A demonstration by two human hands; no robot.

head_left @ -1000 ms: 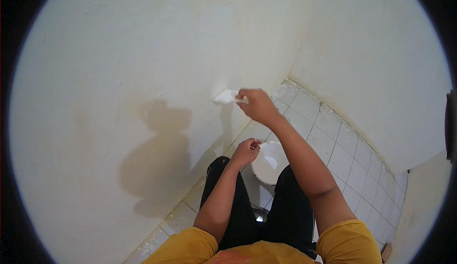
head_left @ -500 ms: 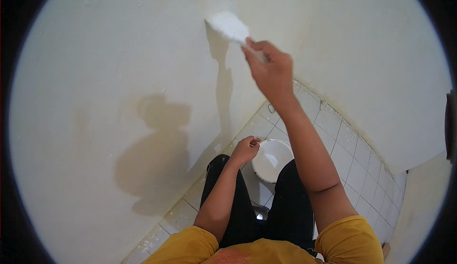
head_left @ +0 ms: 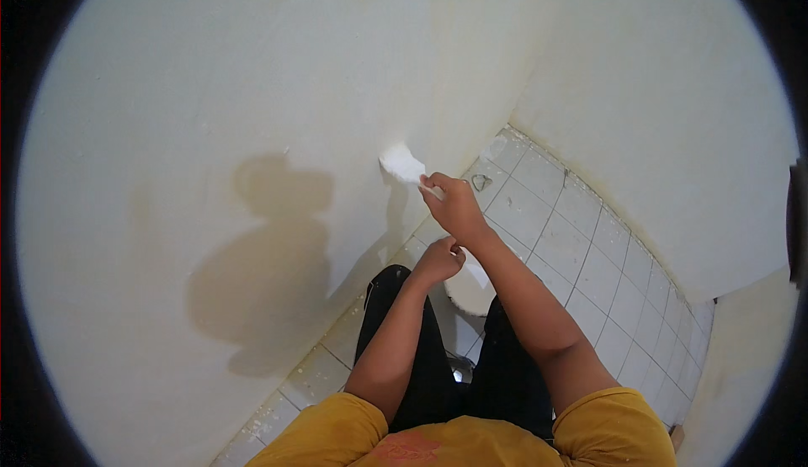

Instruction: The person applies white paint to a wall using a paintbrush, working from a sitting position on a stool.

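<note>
My right hand (head_left: 457, 206) is closed around the handle of a paintbrush (head_left: 401, 164), its bristles thick with white paint. The bristle end meets the pale left wall (head_left: 337, 88), low down near the floor. Below it and to the left, my left hand (head_left: 438, 262) has its fingers curled at the rim of a white bucket (head_left: 469, 297) between my knees. My right forearm crosses over the bucket and hides part of it. Some white paint shows inside.
White floor tiles (head_left: 539, 214) with paint specks run along the wall's foot. A small ring-like bit (head_left: 481, 183) lies near the corner. Another pale wall (head_left: 656, 130) rises on the right. A dark object (head_left: 795, 223) shows at the right rim.
My right hand has brought the brush down along the wall, closer to the floor. My left hand stays at the bucket's rim.
</note>
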